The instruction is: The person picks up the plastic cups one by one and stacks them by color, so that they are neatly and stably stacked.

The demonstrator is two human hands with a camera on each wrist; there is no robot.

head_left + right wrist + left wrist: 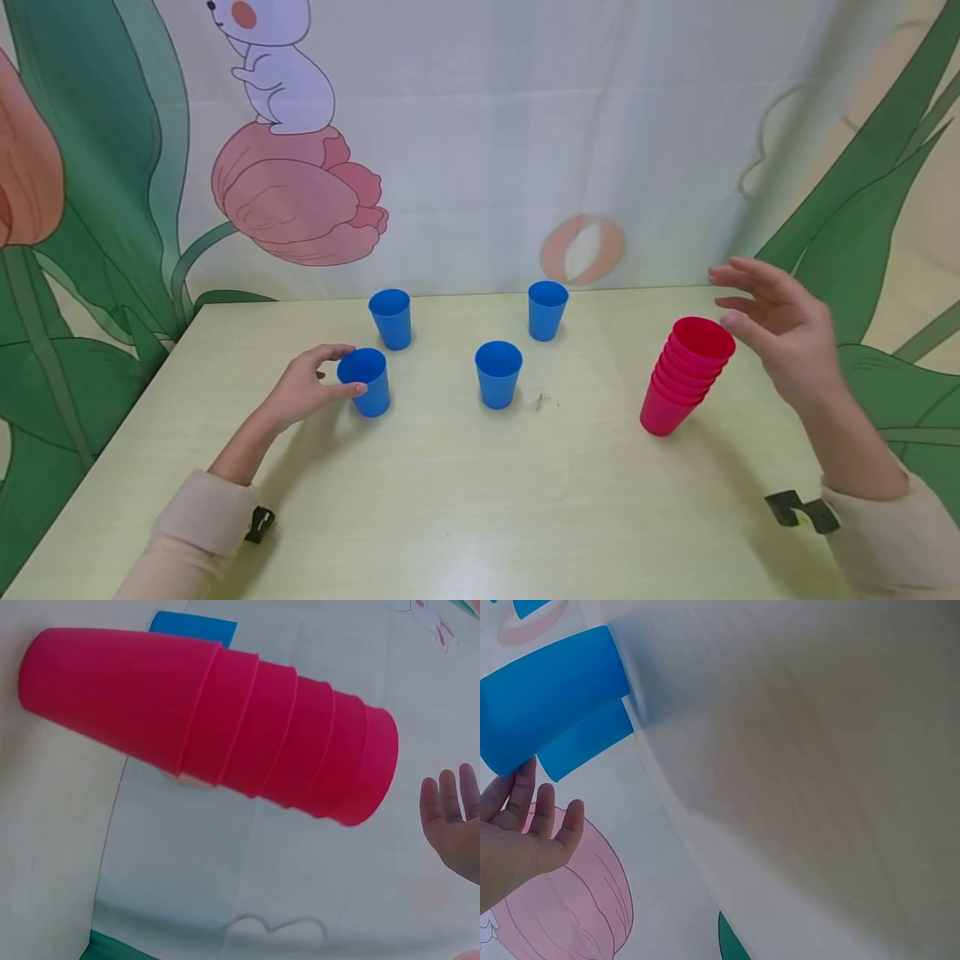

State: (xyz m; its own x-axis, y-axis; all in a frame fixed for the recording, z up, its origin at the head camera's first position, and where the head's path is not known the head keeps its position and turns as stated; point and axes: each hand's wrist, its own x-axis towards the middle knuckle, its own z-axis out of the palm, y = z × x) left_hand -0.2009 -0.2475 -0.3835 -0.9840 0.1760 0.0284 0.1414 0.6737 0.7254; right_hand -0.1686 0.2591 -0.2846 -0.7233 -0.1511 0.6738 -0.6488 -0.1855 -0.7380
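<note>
My left hand (300,387) is at the near-left blue cup (372,396), thumb across its front and fingertips by the rim. In the left wrist view, the fingertips of that hand (529,832) touch the cup (555,697); the thumb is hidden. To the right stands a stack of several nested red cups (678,383), mouths up. Beside and above its rim, my right hand (795,333) hovers with fingers spread and nothing held. The right wrist view shows a gap between the stack (217,720) and that hand (457,825).
More blue cups stand upright on the pale table (480,508): one at back left (393,321), one near the middle (498,379), one at back centre (548,312). A printed curtain (465,167) hangs along the table's back edge. Dark scribbles mark the tabletop.
</note>
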